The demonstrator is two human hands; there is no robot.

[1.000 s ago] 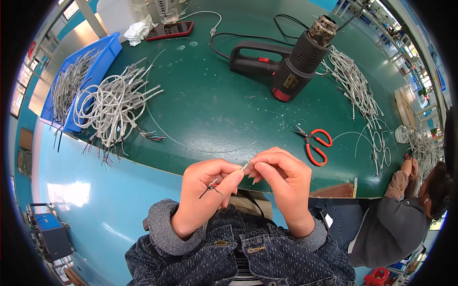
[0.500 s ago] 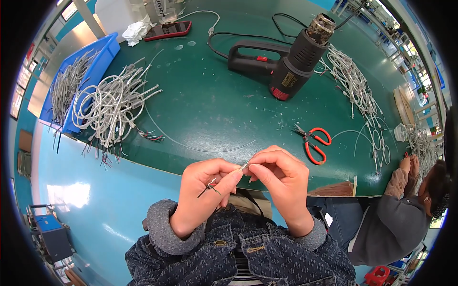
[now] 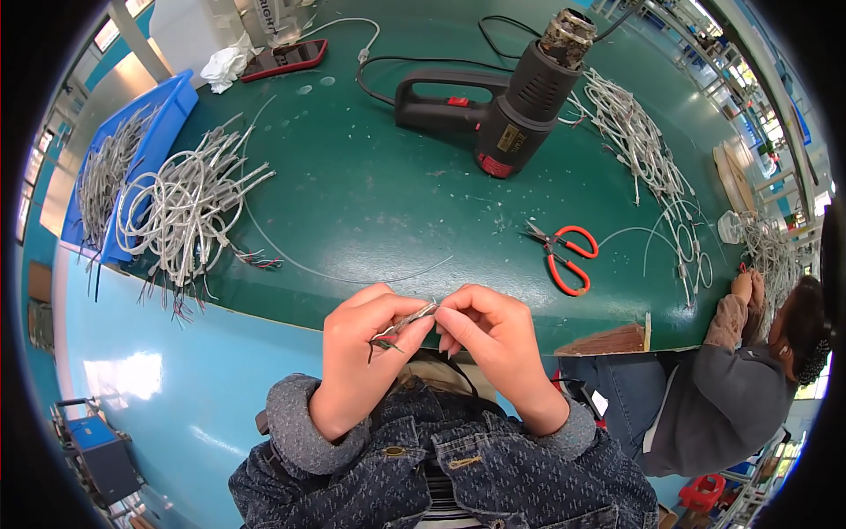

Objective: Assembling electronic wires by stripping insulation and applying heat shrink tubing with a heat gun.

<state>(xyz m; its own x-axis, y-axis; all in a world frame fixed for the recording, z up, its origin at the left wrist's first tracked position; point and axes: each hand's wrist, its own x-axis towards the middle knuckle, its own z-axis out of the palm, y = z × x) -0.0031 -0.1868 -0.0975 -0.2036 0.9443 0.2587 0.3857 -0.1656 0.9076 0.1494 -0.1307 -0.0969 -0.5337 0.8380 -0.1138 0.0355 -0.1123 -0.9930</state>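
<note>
My left hand (image 3: 359,348) pinches a short grey cable (image 3: 414,319) between thumb and fingers. Thin black, red and green wires fan out from one end of it, beside the palm. At the other end of the cable, the thumb and forefinger of my right hand (image 3: 493,339) are pressed together; whether they grip its tip or something finer I cannot make out. Both hands hover at the table's front edge. Red-handled scissors (image 3: 564,256) lie open beyond my right hand. A tangled bundle of grey cables (image 3: 189,198) rests to the left.
A black heat gun (image 3: 520,110) stands nozzle up at the back. A blue bin (image 3: 167,132) of cables is at far left, near a red-edged phone (image 3: 284,60). More cables (image 3: 639,141) lie on the green table (image 3: 370,212) at right, where a co-worker (image 3: 731,388) sits.
My right hand has shifted slightly left and down, its fingers bunched closer. More of the cable now shows above my left thumb. The whole view has swung a little.
</note>
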